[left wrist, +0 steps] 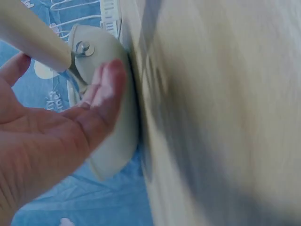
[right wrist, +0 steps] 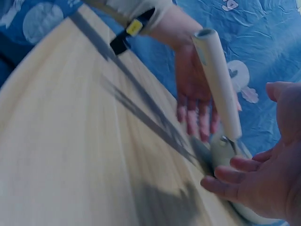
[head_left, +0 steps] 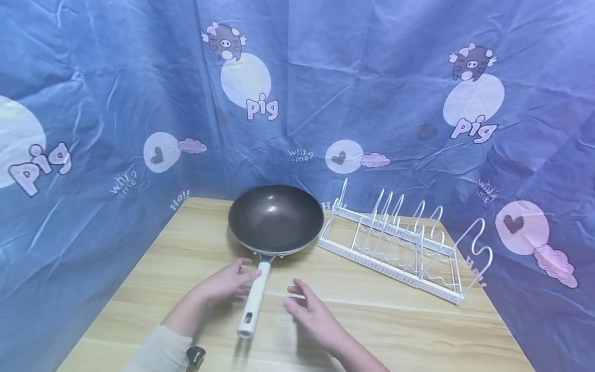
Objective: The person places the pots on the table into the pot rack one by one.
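Observation:
A wok (head_left: 276, 219) with a dark inside and a pale outer wall stands on the table, its cream handle (head_left: 254, 299) pointing toward me. My left hand (head_left: 229, 281) is at the left of the handle near the pan, its thumb tip against or just beside the grip. In the left wrist view the fingers (left wrist: 106, 96) extend loosely under the handle, beside the wok's wall (left wrist: 113, 146). To the right of the handle, my right hand (head_left: 318, 315) hovers apart from it with fingers spread, holding nothing. The right wrist view shows both hands flanking the handle (right wrist: 218, 84).
A white wire rack (head_left: 390, 266) with several upright loops stands right of the wok, close to its rim. Beneath everything is a wood-grain table (head_left: 153, 279). A blue printed cloth (head_left: 316, 98) hangs behind and on both sides. A black band (head_left: 196, 356) is around the left wrist.

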Demonstrator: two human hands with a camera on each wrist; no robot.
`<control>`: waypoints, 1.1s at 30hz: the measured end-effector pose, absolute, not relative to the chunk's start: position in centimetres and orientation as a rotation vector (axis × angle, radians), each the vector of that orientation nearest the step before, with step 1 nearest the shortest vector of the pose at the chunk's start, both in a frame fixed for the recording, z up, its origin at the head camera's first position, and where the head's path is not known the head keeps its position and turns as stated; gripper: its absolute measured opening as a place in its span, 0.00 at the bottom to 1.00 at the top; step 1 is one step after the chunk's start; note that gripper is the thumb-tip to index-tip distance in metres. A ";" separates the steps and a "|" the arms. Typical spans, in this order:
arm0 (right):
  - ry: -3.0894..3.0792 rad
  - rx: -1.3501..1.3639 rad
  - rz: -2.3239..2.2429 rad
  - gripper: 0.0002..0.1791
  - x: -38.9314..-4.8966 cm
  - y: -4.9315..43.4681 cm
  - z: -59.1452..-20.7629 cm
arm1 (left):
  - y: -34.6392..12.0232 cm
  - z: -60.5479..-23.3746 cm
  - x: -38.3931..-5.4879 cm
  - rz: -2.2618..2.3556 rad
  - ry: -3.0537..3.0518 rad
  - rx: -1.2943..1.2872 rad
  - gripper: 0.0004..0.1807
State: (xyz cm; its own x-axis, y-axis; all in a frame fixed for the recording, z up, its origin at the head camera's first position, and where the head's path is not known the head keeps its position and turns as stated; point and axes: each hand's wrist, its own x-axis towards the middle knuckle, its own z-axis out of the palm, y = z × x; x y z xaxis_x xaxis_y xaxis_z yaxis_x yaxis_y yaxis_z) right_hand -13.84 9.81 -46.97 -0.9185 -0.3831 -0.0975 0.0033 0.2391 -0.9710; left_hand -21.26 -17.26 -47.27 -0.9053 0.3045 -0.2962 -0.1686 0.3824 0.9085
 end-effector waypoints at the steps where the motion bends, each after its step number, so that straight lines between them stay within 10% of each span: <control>1: 2.144 -0.344 -1.761 0.48 -13.9 9.4 -47.2 | -17.3 -47.4 -21.3 1.581 2.171 0.122 0.49; 33: 0.518 -0.540 -2.223 0.23 -14.0 3.0 -52.1 | -16.3 -48.3 -22.1 1.985 1.490 0.223 0.33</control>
State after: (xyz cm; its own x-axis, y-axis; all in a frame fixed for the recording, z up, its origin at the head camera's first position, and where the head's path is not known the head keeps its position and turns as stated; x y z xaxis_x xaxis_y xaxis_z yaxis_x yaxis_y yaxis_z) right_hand -14.04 2.97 -52.12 -0.6094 -0.7638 0.2127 0.5912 -0.6165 -0.5201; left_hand -22.12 -16.32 -48.32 -0.7821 0.5779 -0.2332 -0.3854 -0.1544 0.9098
